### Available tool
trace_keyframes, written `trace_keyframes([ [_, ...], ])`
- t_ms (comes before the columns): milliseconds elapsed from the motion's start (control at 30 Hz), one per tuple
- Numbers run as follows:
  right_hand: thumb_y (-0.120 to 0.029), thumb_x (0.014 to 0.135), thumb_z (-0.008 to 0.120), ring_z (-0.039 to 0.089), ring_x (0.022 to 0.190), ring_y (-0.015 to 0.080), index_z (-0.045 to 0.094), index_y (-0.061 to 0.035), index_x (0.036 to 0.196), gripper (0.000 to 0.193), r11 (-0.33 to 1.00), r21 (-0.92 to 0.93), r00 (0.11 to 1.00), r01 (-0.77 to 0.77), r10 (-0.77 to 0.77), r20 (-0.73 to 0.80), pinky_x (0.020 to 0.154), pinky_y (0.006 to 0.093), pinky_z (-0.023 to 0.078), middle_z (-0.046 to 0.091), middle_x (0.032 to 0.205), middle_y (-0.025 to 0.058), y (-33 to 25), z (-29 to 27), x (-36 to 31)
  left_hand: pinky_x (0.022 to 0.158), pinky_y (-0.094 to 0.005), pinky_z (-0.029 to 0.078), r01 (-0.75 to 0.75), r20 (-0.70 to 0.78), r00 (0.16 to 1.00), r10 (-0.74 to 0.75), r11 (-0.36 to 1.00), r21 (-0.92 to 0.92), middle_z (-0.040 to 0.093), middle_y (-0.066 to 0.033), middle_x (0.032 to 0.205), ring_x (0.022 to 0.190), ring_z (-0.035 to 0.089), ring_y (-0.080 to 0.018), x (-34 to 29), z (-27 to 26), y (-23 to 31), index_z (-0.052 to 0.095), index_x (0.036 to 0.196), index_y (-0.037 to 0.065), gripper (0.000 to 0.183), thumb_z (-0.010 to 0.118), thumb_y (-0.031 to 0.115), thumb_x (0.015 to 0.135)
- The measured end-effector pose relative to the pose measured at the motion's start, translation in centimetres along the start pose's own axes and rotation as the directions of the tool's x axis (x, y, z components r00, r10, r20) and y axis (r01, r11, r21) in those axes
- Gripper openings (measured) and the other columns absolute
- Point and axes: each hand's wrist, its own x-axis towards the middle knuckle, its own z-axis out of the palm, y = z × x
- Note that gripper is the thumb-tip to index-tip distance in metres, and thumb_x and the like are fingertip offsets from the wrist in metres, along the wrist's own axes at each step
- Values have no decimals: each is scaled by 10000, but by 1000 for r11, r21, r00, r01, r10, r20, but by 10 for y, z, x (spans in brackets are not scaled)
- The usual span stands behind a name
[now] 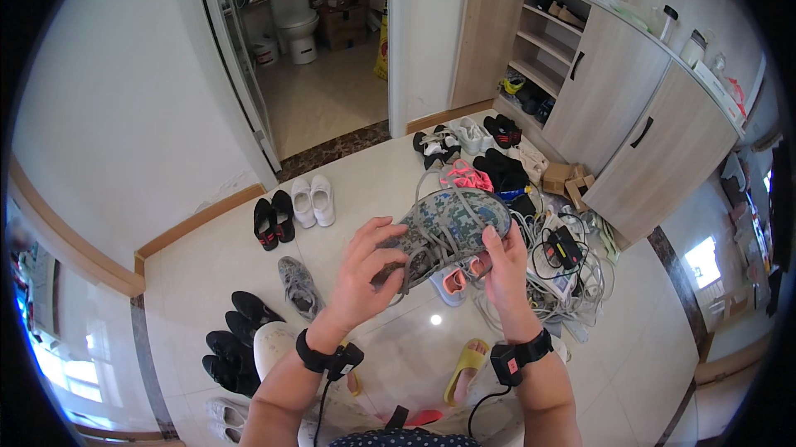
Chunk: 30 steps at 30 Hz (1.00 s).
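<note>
A green-grey camouflage lace-up shoe [454,219] is held up in front of me, its toe pointing to the right and away. Its grey laces hang loose in loops. At the heel end, the fingers of my left hand [361,274] curl round the collar and laces. My right hand [504,269] grips the toe end, thumb on top. On the floor to the left lies a similar greyish patterned shoe [299,286]. Below the held shoe, a pale shoe with an orange lining [450,285] is partly hidden.
Black slippers [274,221], white shoes [313,201] and black shoes [232,356] stand on the left. Tangled cables [580,281] and cardboard boxes [568,182] lie right, near more shoes. A shoe cabinet [618,86] has one door [485,36] ajar.
</note>
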Motion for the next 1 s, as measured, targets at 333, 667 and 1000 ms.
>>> trace_keyframes([
  [333,-143,928,649,566,1011,115,499,13,1251,389,999,-22,999,44,-44,-5,922,280,446,610,1141,55,1,3,-1,974,-474,428,-34,4,999,34,996,87,626,-125,1181,1209,507,-405,1,2,12,615,869,39,211,690,-34,686],
  [667,-172,930,650,561,1007,116,512,9,1249,391,995,-73,997,68,-70,-16,922,274,437,613,1141,53,-1,7,1,1011,-449,417,-43,62,997,45,998,-38,601,-154,1225,1198,521,-377,-5,7,7,624,1103,28,402,631,-32,706],
  [1000,-235,954,621,549,1020,106,513,-3,1262,401,996,-67,998,67,-66,11,921,264,434,605,1146,42,1,-11,9,1099,-460,305,119,176,982,-63,936,-332,531,-173,1341,1292,443,-364,-8,-3,-10,563,1249,21,548,661,249,760],
])
